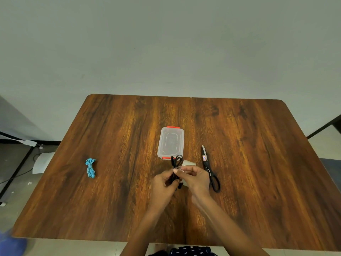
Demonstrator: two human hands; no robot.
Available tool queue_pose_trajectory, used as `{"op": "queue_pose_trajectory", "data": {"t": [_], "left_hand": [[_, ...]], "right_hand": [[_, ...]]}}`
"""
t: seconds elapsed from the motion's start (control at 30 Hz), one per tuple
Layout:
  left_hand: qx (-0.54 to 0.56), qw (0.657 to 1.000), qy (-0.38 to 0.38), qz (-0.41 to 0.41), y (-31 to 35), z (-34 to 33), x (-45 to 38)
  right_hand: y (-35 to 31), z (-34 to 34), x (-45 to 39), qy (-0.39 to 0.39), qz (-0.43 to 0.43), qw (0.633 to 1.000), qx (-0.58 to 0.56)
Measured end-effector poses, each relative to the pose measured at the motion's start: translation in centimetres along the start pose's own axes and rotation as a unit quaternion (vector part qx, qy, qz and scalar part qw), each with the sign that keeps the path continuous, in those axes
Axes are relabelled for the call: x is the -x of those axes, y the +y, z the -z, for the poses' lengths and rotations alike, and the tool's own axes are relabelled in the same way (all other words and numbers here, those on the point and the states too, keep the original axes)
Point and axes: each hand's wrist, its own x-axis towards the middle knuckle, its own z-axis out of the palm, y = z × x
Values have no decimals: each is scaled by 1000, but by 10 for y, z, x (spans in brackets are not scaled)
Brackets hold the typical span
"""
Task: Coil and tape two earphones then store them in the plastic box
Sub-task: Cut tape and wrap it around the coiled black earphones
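Tape step: left hand (162, 183) grips black earphone (176, 163) coil, right hand (195, 179) pinches tape (180, 168); wrap snug round the bundle's middle.

- I count two earphones: one black earphone (176, 161), bundled and held between my hands, and one blue earphone (90, 168), coiled and lying well apart on the left of the table.
- I see one plastic box (171, 142), clear with red clips, its lid on.
- I see one pair of scissors (209, 168), black-handled, lying right of the box.
- I count two hands: my left hand (162, 183) and my right hand (196, 179), both pinching the black bundle.
- I see one pale roll (189, 162) partly hidden behind my hands; I cannot tell for certain that it is tape.
- I see one wooden table (258, 163) under everything.
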Motion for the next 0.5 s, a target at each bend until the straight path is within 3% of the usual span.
{"op": "queue_pose_trajectory", "data": {"t": [0.17, 0.5], "left_hand": [[123, 991, 15, 54, 8, 2, 0], [180, 976, 68, 101, 2, 4, -1]], "right_hand": [[-3, 1, 0, -3, 3, 1000, 6], [-6, -1, 3, -50, -45, 997, -39]]}}
